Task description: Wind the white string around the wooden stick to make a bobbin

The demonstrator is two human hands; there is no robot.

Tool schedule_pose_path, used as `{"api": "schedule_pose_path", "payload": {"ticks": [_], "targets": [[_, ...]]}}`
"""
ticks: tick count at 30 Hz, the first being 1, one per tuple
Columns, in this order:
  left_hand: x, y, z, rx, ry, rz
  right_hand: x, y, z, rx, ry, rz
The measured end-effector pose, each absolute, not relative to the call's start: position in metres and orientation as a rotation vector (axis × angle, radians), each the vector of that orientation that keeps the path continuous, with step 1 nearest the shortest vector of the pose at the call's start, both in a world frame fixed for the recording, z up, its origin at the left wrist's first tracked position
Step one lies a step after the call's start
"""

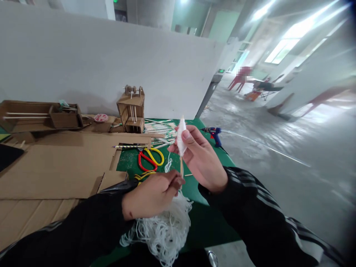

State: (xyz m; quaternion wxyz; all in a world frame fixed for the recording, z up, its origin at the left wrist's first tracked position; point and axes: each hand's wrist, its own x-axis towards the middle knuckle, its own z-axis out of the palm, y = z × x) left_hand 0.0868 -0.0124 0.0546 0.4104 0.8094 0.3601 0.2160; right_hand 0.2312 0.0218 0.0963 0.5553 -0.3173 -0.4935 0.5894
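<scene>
Above the table's front part, my right hand (pixel 203 159) grips a thin stick wrapped in white string (pixel 181 138), thumb pressed on the winding. The stick (pixel 181 168) stands nearly upright, its lower part bare. My left hand (pixel 155 194) is closed in a pinch at the stick's lower end; whether it pinches the stick, the string or both is hard to see. Beneath it lies a loose heap of white string (pixel 169 233), partly over the table edge. A small tangle of string (pixel 168 164) rests behind the left hand.
Scissors with red and yellow handles (pixel 148 168), a pencil (pixel 130 146) and cardboard sheets (pixel 58 163) lie on the green table (pixel 214 218). Cardboard models (pixel 132 107) stand by the white partition (pixel 105 63). A blue glue gun (pixel 215 135) sits at the right edge.
</scene>
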Motion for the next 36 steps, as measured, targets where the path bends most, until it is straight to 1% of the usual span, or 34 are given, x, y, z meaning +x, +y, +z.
{"api": "schedule_pose_path", "payload": {"ticks": [8,11,15,18,21,27,31,36], "targets": [[0.092,-0.015,0.055,2.107,0.980,0.592,0.233,0.024,0.093,-0.685,-1.141,1.358],[0.093,-0.010,0.051,1.915,1.005,0.780,0.231,0.023,0.090,-0.722,-1.147,1.369],[0.093,0.002,0.048,1.551,0.808,1.025,0.229,0.021,0.087,-0.769,-1.177,1.427],[0.090,0.005,0.052,1.441,0.734,1.015,0.228,0.020,0.086,-0.785,-1.191,1.457],[0.088,0.003,0.056,1.459,0.786,0.956,0.227,0.018,0.086,-0.785,-1.215,1.501],[0.085,0.002,0.052,1.363,0.848,1.032,0.236,0.012,0.077,-0.750,-1.294,1.575],[0.083,0.003,0.049,1.356,0.851,1.031,0.247,0.005,0.064,-0.827,-1.561,1.510],[0.084,0.001,0.047,1.409,0.890,1.026,0.253,0.003,0.055,-1.089,-1.767,1.301]]}}
